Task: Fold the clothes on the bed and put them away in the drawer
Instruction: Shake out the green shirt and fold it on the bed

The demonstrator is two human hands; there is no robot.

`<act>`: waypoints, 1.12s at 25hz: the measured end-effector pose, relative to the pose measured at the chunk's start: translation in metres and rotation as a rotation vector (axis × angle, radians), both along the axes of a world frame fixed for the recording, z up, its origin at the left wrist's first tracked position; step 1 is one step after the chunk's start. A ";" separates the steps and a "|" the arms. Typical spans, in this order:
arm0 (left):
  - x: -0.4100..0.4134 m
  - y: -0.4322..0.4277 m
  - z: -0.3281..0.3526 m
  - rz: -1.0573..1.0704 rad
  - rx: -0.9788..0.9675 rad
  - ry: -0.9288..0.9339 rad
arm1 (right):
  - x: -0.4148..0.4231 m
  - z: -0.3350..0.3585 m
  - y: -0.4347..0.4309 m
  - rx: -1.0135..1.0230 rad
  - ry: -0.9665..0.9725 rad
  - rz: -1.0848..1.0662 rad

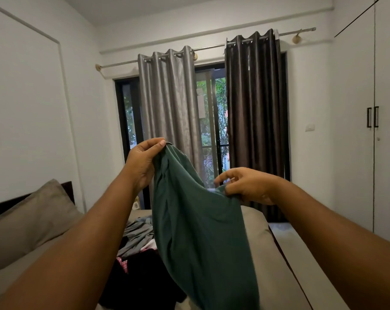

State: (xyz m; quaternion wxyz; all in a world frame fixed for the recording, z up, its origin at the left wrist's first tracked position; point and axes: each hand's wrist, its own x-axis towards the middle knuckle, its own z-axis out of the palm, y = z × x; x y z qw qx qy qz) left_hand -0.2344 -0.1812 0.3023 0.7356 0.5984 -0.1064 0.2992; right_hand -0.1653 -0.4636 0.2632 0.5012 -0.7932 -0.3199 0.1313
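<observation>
A dark green garment [198, 231] hangs in the air in front of me, above the bed [276, 260]. My left hand [142, 164] pinches its upper left corner, held high. Lower and to the right, my right hand [245, 186] pinches the garment's other top edge between thumb and fingers. The cloth droops between the two hands and falls past the bottom of the view. Under it on the bed lies a heap of other clothes [138, 249] in grey, black and pink, partly hidden by the green garment.
A beige pillow [30, 218] leans on the dark headboard at the left. Grey and brown curtains [254, 121] hang before a glass door straight ahead. A white wardrobe [384, 121] with black handles stands at the right. No drawer shows.
</observation>
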 end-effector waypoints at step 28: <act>-0.007 -0.021 0.016 0.412 0.669 0.296 | 0.001 -0.038 0.028 -0.036 -0.206 -0.198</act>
